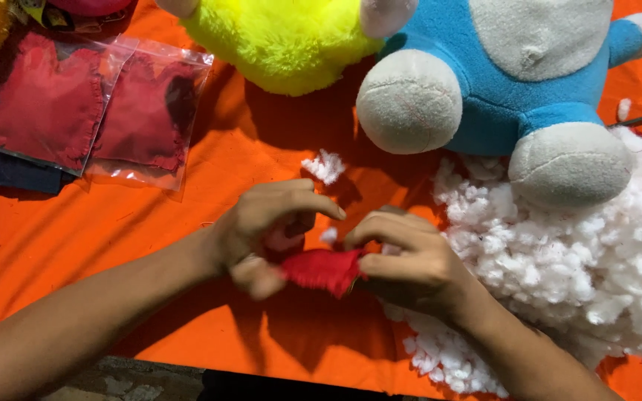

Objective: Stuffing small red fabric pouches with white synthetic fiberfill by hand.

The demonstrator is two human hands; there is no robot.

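A small red fabric piece (324, 269) sits between both hands, just above the orange cloth (209, 186). My left hand (265, 226) grips its left end with thumb and curled fingers. My right hand (409, 256) pinches its right end, fingers bent over the top. A tuft of white stuffing (328, 235) shows between the two hands. The inside of the fabric piece is hidden by my fingers.
A big heap of white stuffing (581, 260) lies at the right. A blue and grey plush toy (514, 82) and a yellow plush toy (284, 37) lie at the back. Clear bags with red fabric pieces (91, 108) lie at the left. A loose tuft (324, 166) lies mid-cloth.
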